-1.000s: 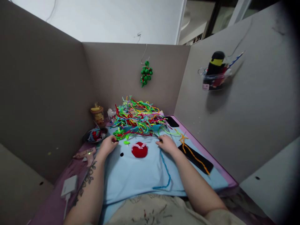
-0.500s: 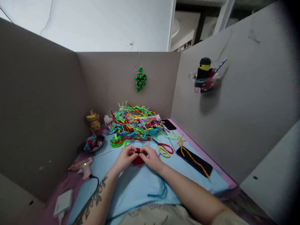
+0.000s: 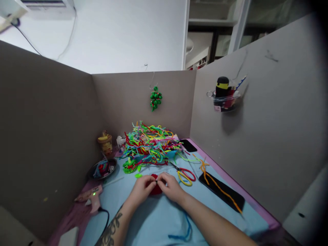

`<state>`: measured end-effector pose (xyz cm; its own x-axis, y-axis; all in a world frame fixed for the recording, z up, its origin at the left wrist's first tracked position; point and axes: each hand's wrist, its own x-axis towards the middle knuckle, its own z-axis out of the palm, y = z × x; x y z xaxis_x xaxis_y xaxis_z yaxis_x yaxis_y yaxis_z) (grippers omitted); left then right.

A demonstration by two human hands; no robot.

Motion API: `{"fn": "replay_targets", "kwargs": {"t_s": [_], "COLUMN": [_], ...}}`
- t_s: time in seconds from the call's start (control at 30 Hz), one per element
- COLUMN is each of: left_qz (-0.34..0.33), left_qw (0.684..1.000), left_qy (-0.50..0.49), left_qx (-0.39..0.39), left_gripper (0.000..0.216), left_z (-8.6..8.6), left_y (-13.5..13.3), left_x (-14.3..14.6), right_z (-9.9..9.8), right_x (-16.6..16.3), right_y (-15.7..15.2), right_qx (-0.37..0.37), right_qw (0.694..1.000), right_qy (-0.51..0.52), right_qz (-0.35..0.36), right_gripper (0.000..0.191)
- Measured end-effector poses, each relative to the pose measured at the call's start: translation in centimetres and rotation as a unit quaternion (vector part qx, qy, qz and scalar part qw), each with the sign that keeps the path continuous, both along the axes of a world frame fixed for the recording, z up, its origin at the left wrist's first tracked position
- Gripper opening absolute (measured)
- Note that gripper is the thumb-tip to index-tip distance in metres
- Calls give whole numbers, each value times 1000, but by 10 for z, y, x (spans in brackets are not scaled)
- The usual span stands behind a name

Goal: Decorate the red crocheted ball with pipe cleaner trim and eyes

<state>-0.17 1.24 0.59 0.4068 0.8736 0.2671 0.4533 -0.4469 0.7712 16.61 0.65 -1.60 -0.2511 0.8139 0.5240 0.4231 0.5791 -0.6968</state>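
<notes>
My left hand and my right hand meet over a small red fuzzy piece lying on the light blue cloth. Both hands have their fingers pinched together on the red piece, and their fingertips touch at its top. Most of the piece is hidden under my fingers. Just to the right of my right hand lie scissors with red and yellow handles. A loose blue pipe cleaner curls on the cloth beside my right forearm.
A heap of coloured pipe cleaners fills the back. A green pipe-cleaner figure, a dark dish and a pink glue gun lie left. Black phones lie right, an orange pipe cleaner across one. Cardboard walls enclose the desk.
My hands came in from the edge of the pipe-cleaner heap to the red piece and closed on it. The scissors now show where my right hand was. The view has tilted upward.
</notes>
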Motion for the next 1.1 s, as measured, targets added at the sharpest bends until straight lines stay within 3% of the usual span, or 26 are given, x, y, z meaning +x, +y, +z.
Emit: {"fn": "replay_targets", "kwargs": {"t_s": [0.13,0.3,0.6,0.9,1.1], "left_qz": [7,-3,-21,27,39], "left_qw": [999,976,937,921,926], "left_qy": [-21,-164,-265,-300,-296], "left_qx": [-32,-144,-228,-247,-231], "left_gripper": [18,25,22,26,29], "left_z": [0,3,3,2,2], "left_y": [0,0,-6,-9,-6], "left_x": [3,5,10,17,16], "right_z": [-1,2,-3,-2,-2], "right_x": [1,1,0,-6,-3], "right_y": [-1,-5,-4,-4,-3], "right_qx": [7,49,122,171,99], "right_qw": [1000,998,990,977,987], "right_qy": [26,33,64,109,116], "right_qz": [5,30,-37,-66,-56], "right_gripper": [9,25,20,17,23]}}
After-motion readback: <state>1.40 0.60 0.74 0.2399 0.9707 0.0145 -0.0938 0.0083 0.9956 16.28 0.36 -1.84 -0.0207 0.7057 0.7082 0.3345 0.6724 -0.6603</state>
